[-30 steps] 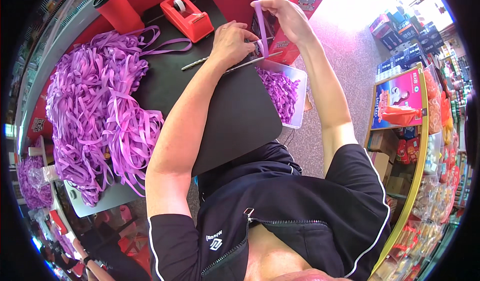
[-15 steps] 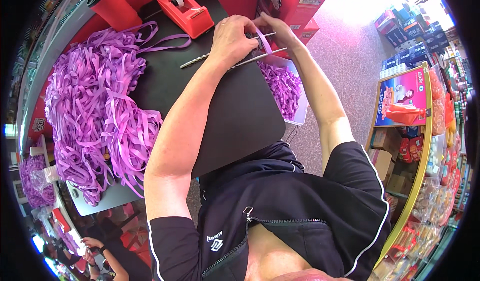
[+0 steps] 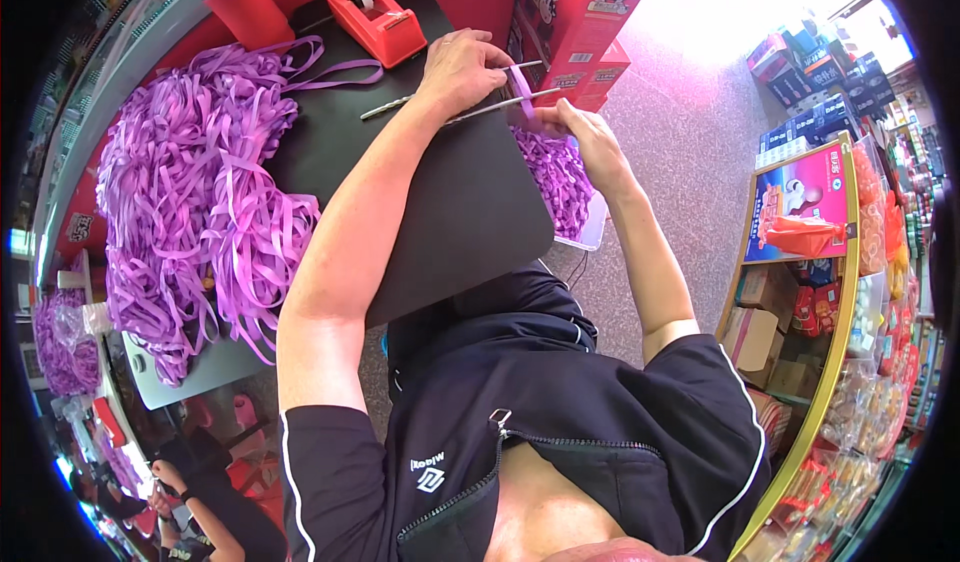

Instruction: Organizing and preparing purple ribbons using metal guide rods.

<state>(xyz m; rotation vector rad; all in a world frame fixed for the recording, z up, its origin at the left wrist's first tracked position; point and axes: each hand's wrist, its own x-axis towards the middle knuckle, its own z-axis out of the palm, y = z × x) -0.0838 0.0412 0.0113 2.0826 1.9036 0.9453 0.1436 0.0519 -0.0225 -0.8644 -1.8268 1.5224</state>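
Two thin metal rods (image 3: 500,105) lie roughly side by side across the dark board, their ends jutting past its right edge. A purple ribbon (image 3: 521,90) is looped round them near those ends. My left hand (image 3: 458,74) is closed above the rods, fingertips pressed on the ribbon beside the upper rod; the grip is partly hidden. Just beyond the lower rod, my right hand (image 3: 590,140) is closed, thumb and fingers pinching the ribbon. A big heap of loose purple ribbon (image 3: 200,202) lies at the left, with a strand running onto the board.
A red tape dispenser (image 3: 376,24) and a red cup (image 3: 248,7) stand behind the board (image 3: 470,212). Below its right edge, a white bin (image 3: 592,224) holds small purple ribbon pieces (image 3: 555,187). Red cartons (image 3: 580,12) stand beyond; shelves (image 3: 800,292) line the right. A person (image 3: 200,502) sits lower left.
My right hand has come down and nearer from the rods' far ends to below the lower rod, drawing the ribbon along. My left hand stays at nearly the same place.
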